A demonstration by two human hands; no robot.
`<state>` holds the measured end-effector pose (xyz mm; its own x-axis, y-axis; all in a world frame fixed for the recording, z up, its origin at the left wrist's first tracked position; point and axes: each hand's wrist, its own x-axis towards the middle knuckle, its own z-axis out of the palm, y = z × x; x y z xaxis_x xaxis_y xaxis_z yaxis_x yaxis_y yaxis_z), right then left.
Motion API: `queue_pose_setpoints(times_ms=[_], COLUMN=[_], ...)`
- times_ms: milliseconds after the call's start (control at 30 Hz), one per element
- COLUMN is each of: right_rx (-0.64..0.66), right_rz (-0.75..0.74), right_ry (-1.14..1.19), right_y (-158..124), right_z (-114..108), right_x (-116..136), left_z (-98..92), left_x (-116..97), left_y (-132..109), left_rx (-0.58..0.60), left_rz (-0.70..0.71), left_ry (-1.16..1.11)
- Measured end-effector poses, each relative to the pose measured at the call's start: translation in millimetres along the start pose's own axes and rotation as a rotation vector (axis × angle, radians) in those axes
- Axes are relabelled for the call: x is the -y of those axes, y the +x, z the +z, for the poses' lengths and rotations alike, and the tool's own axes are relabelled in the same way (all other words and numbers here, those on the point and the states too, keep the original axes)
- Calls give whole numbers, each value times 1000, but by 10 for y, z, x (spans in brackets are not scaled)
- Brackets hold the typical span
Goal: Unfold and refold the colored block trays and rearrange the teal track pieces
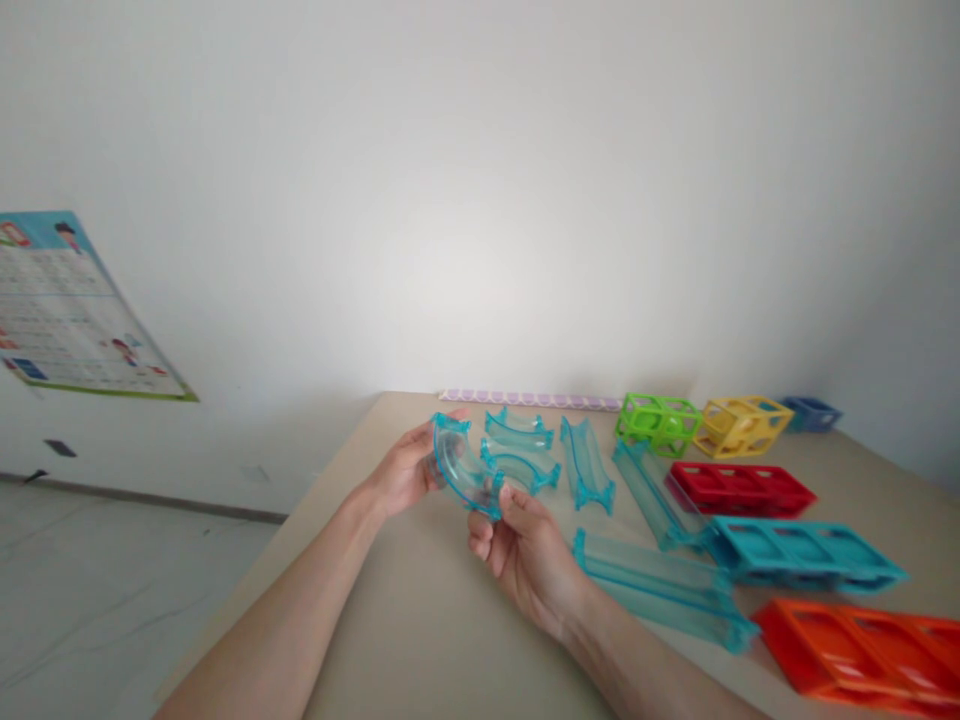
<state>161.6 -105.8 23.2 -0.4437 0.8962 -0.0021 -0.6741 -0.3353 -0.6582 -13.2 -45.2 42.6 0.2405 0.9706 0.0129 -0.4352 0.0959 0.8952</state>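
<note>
Bare forearms (281, 610) nearest, reaching in over beige table (420, 640). Long straight trough (660, 580), see-through blue, lies on table just right of right hand (529, 550), partly behind forearm. Right hand: thumb and bent fingers pinching lower-right end of curved blue trough (459, 472). Left hand (405, 470) wrapped on its outer left side, fingers partly behind it. Curved blue trough thus between both hands, touching each, held over table.

Wall poster (79, 312); lettering illegible
</note>
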Motion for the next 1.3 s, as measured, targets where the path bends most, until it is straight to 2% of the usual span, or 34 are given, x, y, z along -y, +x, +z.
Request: queue_pose_setpoints(times_ms=[100, 200, 433, 533, 633, 767, 967, 1167, 1300], right_rx=[-31, -75, -166, -195, -216, -231, -121, -233, -244], right_rz=[12, 29, -30, -107, -223, -335, -402, -476, -493], right_ry=[-67, -160, -516, -610, -831, -1102, -1082, -1121, -1124], right_y=[1, 6, 71, 57, 29, 26, 32, 19, 23], right_z=[-8, -5, -64, -87, -98, -89, -71, -58, -65], right_x=[-19, -50, -140, -139, -137, -122, -48, -79, -94], left_z=[-12, -45, -63, -26, 46, 99, 37, 70, 69], left_x=[-2, -20, 3, 17, 23, 36, 56, 31, 37], left_y=[-22, -21, 36, 41, 16, -22, -9, -24, -19], left_rx=[24, -7, -58, -81, -79, 0, 83, 32, 22], left_rz=[19, 49, 45, -13, -63, -58, -1, -18, 3], left_ry=[-9, -22, 41, 97, 146, 165, 124, 175, 199])
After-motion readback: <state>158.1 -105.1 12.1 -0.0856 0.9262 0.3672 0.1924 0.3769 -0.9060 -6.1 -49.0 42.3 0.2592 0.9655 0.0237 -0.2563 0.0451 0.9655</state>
